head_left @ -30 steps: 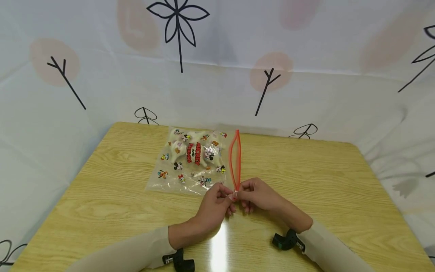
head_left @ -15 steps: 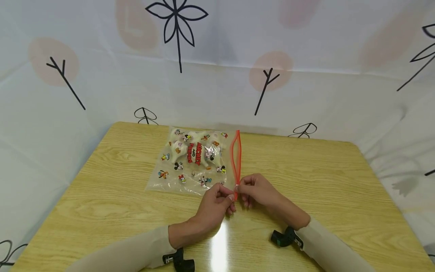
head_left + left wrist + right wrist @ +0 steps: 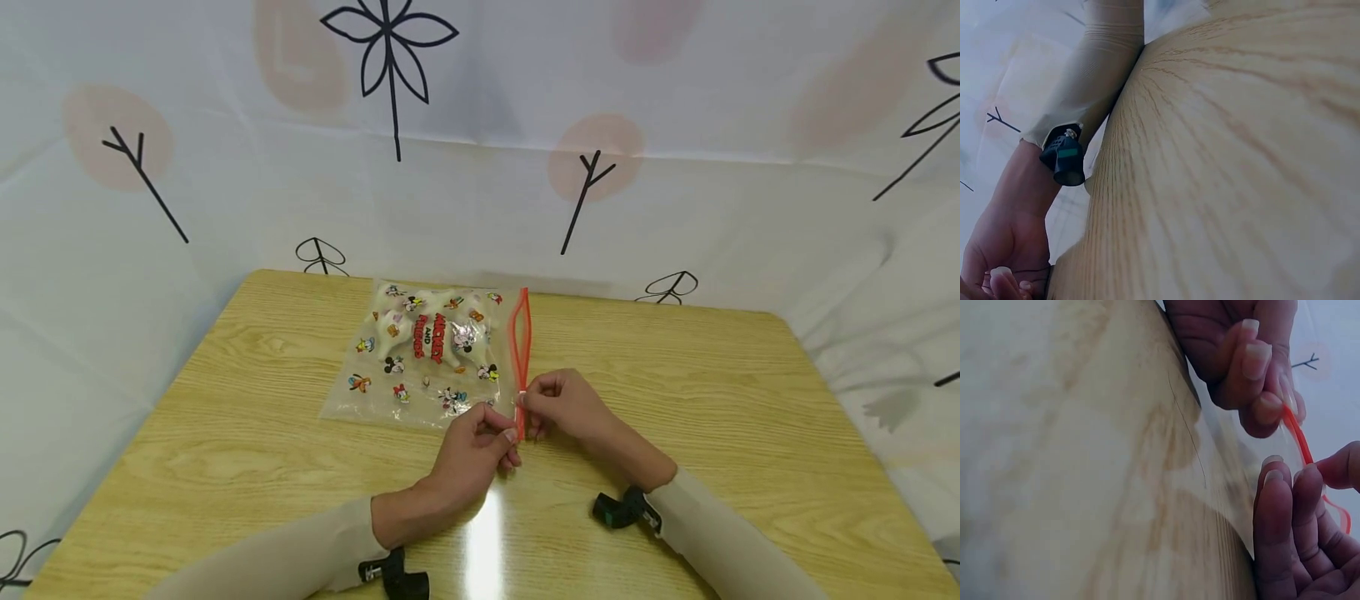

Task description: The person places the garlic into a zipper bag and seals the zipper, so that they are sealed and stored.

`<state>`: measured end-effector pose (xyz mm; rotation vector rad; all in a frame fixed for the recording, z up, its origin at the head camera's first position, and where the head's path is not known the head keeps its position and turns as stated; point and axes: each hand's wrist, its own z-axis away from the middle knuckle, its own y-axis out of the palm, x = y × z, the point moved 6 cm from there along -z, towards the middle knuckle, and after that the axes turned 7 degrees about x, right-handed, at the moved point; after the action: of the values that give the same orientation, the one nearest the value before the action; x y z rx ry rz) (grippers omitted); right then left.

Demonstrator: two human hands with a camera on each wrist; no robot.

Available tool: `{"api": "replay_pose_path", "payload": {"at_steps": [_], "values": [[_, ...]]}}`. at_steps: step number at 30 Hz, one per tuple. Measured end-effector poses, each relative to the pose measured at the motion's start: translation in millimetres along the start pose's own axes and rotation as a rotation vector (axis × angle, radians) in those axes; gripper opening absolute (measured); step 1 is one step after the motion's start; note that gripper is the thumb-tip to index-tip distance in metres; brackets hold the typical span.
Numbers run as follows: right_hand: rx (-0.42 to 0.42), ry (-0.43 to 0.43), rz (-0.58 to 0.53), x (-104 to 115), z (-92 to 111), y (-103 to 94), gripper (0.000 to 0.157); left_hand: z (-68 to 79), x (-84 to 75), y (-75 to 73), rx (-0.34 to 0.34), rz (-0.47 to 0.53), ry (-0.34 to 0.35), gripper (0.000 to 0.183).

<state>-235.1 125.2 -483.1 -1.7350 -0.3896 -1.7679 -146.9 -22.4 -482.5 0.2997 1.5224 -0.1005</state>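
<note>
A clear zip bag (image 3: 410, 402) printed with cartoon figures lies flat on the table, its red zip strip (image 3: 527, 321) along the right side. White, lumpy things (image 3: 393, 333) with rounded stubs show through the plastic. My left hand (image 3: 471, 454) pinches the near end of the strip between thumb and forefinger. Just beyond it, my right hand (image 3: 573, 408) pinches the strip at a small white slider (image 3: 522, 393). Beyond the slider the strip gapes in a narrow loop; nearer me its sides lie together. In the right wrist view the red strip (image 3: 1299, 440) runs between both hands.
The wooden table (image 3: 675, 375) extends on both sides of the bag. A white patterned cloth (image 3: 480, 208) hangs behind its far edge. Black wrist cameras (image 3: 405, 579) sit under both forearms, close over the tabletop.
My right hand has moved away from me along the strip with the slider, from beside the left fingertips. The pressed-together stretch has lengthened and the loop has shortened. My left hand stays put.
</note>
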Motion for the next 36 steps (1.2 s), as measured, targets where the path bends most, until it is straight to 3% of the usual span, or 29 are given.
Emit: {"api": "replay_pose_path", "payload": {"at_steps": [36], "values": [[-0.246,0.003,-0.090,5,-59,-45.5,0.021,0.7,-0.7,-6.1,0.009,0.048,0.005,0.005]]}}
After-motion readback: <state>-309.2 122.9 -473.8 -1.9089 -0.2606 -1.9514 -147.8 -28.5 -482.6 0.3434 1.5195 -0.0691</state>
